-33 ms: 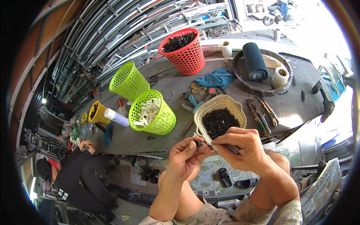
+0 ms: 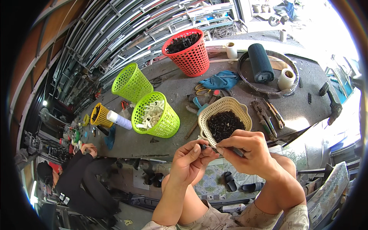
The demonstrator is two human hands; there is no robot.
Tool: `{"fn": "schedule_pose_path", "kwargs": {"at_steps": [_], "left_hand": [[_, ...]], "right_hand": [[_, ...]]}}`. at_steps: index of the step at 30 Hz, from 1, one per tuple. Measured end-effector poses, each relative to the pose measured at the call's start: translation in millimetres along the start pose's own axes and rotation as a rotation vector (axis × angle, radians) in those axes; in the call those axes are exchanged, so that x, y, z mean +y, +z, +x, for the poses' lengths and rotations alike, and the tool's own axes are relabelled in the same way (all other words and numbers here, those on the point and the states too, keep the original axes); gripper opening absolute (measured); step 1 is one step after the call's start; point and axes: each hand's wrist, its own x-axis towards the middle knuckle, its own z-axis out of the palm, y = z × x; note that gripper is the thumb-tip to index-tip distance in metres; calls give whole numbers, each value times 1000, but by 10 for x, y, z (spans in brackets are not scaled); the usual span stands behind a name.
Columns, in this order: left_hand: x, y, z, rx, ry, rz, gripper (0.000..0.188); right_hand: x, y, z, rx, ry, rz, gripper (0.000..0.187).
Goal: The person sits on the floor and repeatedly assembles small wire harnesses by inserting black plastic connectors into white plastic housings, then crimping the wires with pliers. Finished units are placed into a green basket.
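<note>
Left hand [image 2: 188, 160] pinched a small black part [image 2: 203, 147], right hand [image 2: 247, 151] gripped a thin metallic rod [image 2: 211, 147]; a cream perforated plastic basket [image 2: 225, 104] stood just beyond.

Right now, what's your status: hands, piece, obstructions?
Left hand: grip on small black piece. Right hand: pinching thin rod. Cream basket just beyond, not between hands.

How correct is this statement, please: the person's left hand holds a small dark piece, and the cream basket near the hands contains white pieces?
One detail is wrong: the cream basket contains black pieces, not white ones, as the head view shows. The left hand does hold a small dark piece.
</note>
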Motion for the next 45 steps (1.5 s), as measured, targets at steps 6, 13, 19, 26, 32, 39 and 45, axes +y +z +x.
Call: {"fn": "schedule_pose_path", "kwargs": {"at_steps": [6, 13, 19, 26, 32, 39, 45], "left_hand": [[-8, 29, 11, -29, -23, -107, 28], [-9, 33, 1, -43, -27, -98, 27], [-6, 25, 3, -44, -4, -56, 26], [23, 6, -24, -44, -2, 13, 25], [36, 9, -45, -27, 1, 121, 25], [72, -47, -62, -34, -52, 224, 26], [57, -69, -84, -61, -114, -65, 26]], "right_hand": [[-8, 15, 15, 3, -27, 50, 17], [-17, -17, 13, -8, -12, 71, 17], [-20, -10, 15, -22, -29, 53, 15], [-7, -13, 18, -42, -28, 48, 10], [3, -57, 21, -98, 5, 40, 7], [4, -105, 20, -174, 6, -27, 9], [-76, -103, 29, -161, -58, -77, 13]]}}
